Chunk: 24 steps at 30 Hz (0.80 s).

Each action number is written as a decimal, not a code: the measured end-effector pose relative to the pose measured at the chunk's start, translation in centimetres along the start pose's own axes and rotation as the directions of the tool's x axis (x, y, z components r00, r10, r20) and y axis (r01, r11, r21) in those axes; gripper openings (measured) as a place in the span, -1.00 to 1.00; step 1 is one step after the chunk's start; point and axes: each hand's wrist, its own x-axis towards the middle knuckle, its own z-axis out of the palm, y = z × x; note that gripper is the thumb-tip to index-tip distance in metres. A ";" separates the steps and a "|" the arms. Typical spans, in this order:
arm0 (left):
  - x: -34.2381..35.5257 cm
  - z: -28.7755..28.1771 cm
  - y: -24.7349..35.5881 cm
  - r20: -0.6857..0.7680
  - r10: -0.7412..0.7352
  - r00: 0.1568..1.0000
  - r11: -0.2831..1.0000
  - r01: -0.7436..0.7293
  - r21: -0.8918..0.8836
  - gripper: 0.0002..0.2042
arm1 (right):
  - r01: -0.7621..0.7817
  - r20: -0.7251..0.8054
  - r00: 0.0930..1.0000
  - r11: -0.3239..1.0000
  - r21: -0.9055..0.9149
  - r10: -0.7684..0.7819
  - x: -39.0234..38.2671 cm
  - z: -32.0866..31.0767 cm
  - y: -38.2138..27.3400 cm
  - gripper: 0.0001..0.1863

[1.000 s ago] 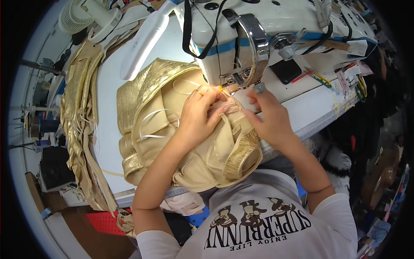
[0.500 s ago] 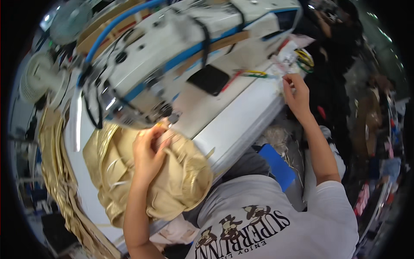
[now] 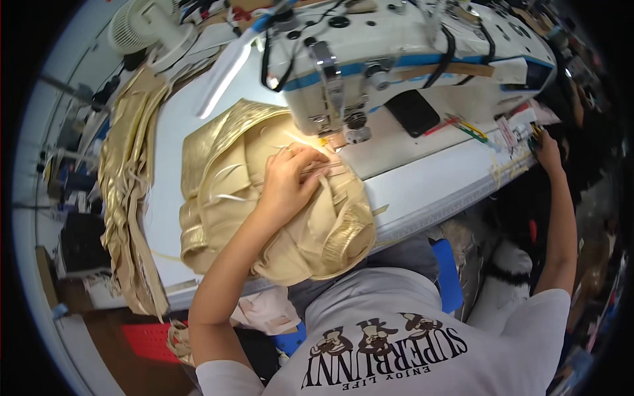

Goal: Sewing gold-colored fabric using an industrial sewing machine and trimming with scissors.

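Observation:
A gold, shiny garment (image 3: pixel 228 138) with a beige inside lies bunched on the white table, partly under the head of a sewing machine (image 3: pixel 337 99). My left hand (image 3: pixel 290 181) is closed on its fabric, thumb and fingers pinching a folded edge just in front of the needle area. Far to the right, my right hand (image 3: pixel 548 153) reaches to the table's end. Its fingers are bent around something small, dark and yellow that I cannot make out. Beside it lie a small white packet (image 3: pixel 507 134) and several thin coloured tools like pens (image 3: pixel 472 132).
A black flat pad (image 3: pixel 412 112) rests on the machine bed. Another gold garment (image 3: pixel 125 191) hangs over the table's left edge. A lit lamp bar (image 3: pixel 224 79) and a white fan (image 3: pixel 145 33) stand at the back left. Pale cloth (image 3: pixel 264 310) sits below the front edge.
The view has turned, and the machine and garment appear farther right. My right hand has reached farther along the table's end, onto the small items there. My left hand stays at the fabric.

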 end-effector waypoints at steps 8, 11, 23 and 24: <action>0.7 -0.6 -0.3 0.150 -0.241 0.959 0.969 0.247 -0.024 -0.70 | 0.164 -0.058 0.985 0.986 -0.009 -0.165 -0.2 -1.2 -1.6 -0.57; 1.0 -0.6 -0.2 0.181 -0.187 0.966 0.982 0.190 0.001 -0.71 | 0.029 -0.075 0.997 0.998 -0.063 -0.033 -1.4 -2.3 -1.6 -0.59; 1.5 -1.1 -0.6 0.297 -0.181 0.937 0.965 0.227 -0.128 -0.75 | 0.136 -0.281 0.958 0.773 0.620 0.057 -16.3 -1.8 -7.7 -0.33; 1.8 -1.1 -0.6 0.331 -0.182 0.926 0.966 0.230 -0.114 -0.75 | 0.184 -0.318 0.947 0.736 0.652 0.045 -16.9 -2.9 -11.3 -0.35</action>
